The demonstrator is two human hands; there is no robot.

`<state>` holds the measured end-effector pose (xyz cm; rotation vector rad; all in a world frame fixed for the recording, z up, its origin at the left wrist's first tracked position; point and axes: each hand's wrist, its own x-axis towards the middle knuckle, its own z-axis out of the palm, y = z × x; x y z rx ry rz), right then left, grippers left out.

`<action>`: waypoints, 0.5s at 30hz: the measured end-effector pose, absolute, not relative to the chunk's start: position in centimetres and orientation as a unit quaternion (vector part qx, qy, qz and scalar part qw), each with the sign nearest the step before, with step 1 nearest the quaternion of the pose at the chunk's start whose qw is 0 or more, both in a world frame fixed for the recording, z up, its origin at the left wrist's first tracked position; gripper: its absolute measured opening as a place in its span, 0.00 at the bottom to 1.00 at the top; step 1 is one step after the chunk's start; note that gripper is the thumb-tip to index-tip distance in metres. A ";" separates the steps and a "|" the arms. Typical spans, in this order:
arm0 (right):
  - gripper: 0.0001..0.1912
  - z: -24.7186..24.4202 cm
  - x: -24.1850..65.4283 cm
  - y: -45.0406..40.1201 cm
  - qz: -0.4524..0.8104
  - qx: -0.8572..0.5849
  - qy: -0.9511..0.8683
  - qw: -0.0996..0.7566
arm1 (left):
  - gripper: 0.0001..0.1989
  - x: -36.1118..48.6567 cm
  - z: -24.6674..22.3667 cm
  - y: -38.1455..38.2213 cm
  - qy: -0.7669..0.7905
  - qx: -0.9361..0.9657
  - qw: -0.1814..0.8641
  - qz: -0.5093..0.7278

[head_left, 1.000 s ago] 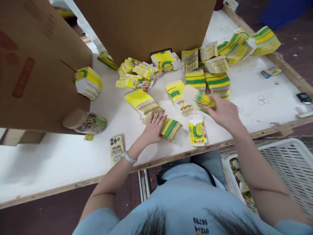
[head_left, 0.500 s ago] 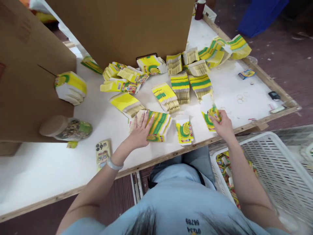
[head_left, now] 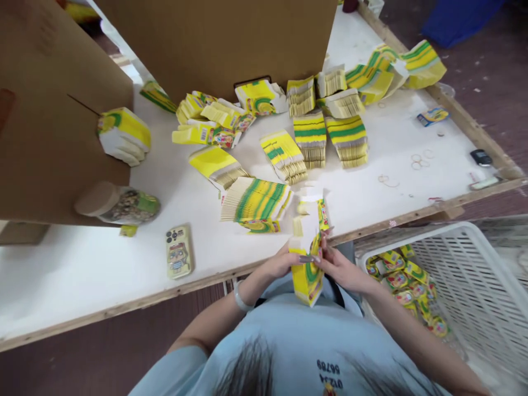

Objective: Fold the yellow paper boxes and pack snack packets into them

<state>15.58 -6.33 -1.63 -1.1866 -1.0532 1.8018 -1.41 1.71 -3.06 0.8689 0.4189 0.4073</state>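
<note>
Between both hands [head_left: 310, 263], a carton [head_left: 306, 275], partly hidden.

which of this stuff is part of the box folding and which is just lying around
In use: small carton held by left hand and right hand; flat carton stacks; white basket of folded cartons.
Lying about: phone, jar, rubber bands.

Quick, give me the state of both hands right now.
Left hand: closed on the yellow-green carton, gripping its left side.
Right hand: closed on the same carton, gripping its right side near the top flap.
</note>
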 end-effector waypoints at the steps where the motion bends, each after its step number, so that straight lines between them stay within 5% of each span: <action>1: 0.23 -1.2 17.1 -6.4 0.664 -0.497 -0.465 0.309 | 0.29 -1.6 -3.1 1.5 0.197 0.412 0.868 0.194; 3: 0.24 0.1 20.1 -6.3 0.559 -0.587 -0.525 0.260 | 0.28 -1.8 -3.2 1.2 0.177 0.398 0.883 0.175; 8: 0.42 3.0 22.4 -4.0 0.381 -0.559 -0.635 0.374 | 0.30 -1.3 -3.8 0.5 0.166 0.298 0.934 0.107; 12: 0.37 2.1 20.9 -2.5 0.323 -0.512 -0.746 0.276 | 0.30 -1.5 -4.2 0.3 0.176 0.291 0.937 0.078; 15: 0.33 1.0 20.1 -3.1 0.251 -0.530 -0.752 0.300 | 0.31 -2.0 -4.4 0.1 0.179 0.278 0.939 0.093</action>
